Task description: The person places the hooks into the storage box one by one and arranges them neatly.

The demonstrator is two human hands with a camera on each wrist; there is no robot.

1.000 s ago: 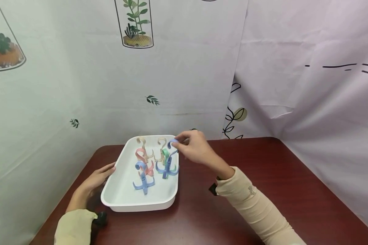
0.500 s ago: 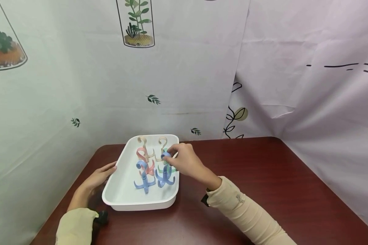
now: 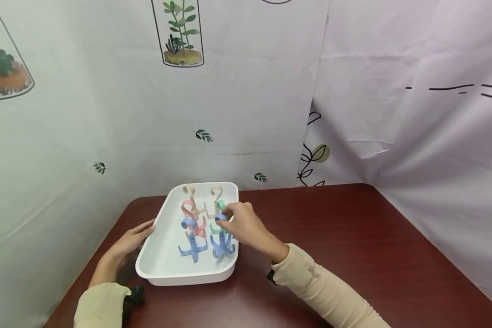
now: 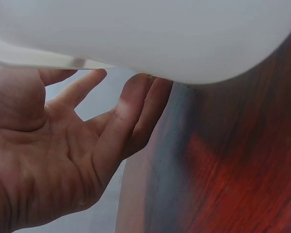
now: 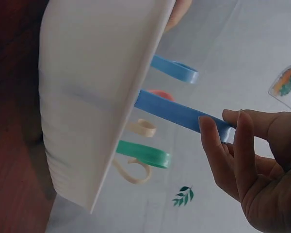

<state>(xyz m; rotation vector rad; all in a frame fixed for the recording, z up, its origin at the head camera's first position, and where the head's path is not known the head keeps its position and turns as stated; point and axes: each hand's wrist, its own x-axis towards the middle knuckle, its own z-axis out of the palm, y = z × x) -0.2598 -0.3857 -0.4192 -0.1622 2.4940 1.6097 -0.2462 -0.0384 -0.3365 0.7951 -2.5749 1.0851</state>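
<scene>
My right hand [image 3: 246, 225] pinches the curled top of a blue multi-pronged hanging hook [image 3: 222, 246] between thumb and fingers. The prongs of this hook sit low in the white tray [image 3: 160, 257], at its near right. In the right wrist view its blue strap [image 5: 167, 111] rises past the tray's rim to the fingertips. Against the tray's left side, my left hand [image 3: 129, 239] rests with extended fingers; in the left wrist view the fingertips [image 4: 136, 90] meet the tray's underside edge. Another blue hook [image 3: 193, 248] stands just left of the held one.
Behind the blue hooks stand a pink hook [image 3: 198, 228], a green hook [image 3: 221, 205] partly hidden by the right hand, and two beige hooks, one left [image 3: 190, 191] and one right [image 3: 216, 191]. The tray lies on a dark red table [image 3: 311, 228] before a printed cloth backdrop [image 3: 246, 91].
My right hand has brought the blue hook from above the tray's right rim nearer to me and down, beside the other blue hook. The left hand stays at the tray's side.
</scene>
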